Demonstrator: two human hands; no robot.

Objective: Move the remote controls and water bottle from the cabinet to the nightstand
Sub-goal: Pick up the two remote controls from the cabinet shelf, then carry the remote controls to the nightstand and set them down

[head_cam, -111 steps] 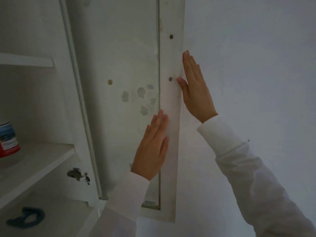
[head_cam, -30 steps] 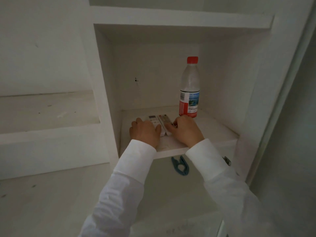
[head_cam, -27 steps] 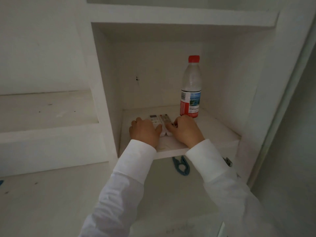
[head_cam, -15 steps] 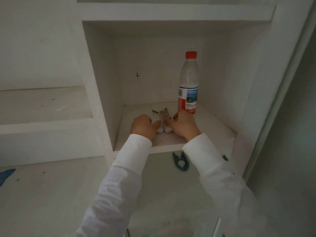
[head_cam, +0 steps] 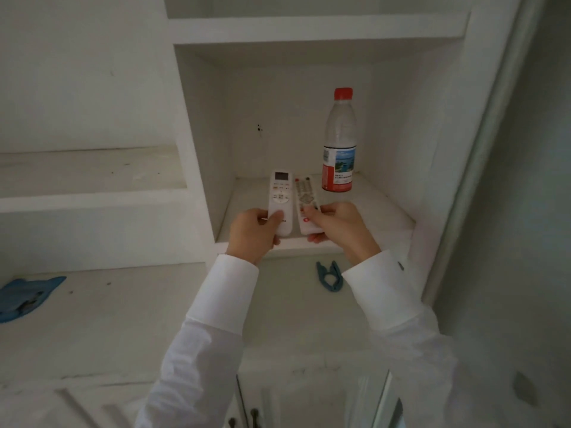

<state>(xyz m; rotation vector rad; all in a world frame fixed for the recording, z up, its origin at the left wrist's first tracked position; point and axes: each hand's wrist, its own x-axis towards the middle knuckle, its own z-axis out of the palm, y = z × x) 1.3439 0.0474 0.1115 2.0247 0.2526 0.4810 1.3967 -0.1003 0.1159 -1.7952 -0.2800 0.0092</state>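
Two white remote controls are lifted side by side just above the front of the cabinet shelf (head_cam: 370,225). My left hand (head_cam: 253,234) grips the lower end of the left remote (head_cam: 280,197), which has a small screen at its top. My right hand (head_cam: 340,225) grips the lower end of the right remote (head_cam: 306,205), which has rows of buttons and a red key. A clear water bottle (head_cam: 339,143) with a red cap and a red and blue label stands upright at the back right of the same shelf, apart from both hands.
A blue clip (head_cam: 329,276) lies on the lower surface under the shelf. A blue object (head_cam: 23,296) lies at the far left on the white counter (head_cam: 123,319). The open cabinet door edge (head_cam: 482,149) stands at the right. Cupboard door handles (head_cam: 253,417) show below.
Both hands closed on the remotes where they lay on the shelf and have lifted them and drawn them toward me. The bottle has stayed in place.
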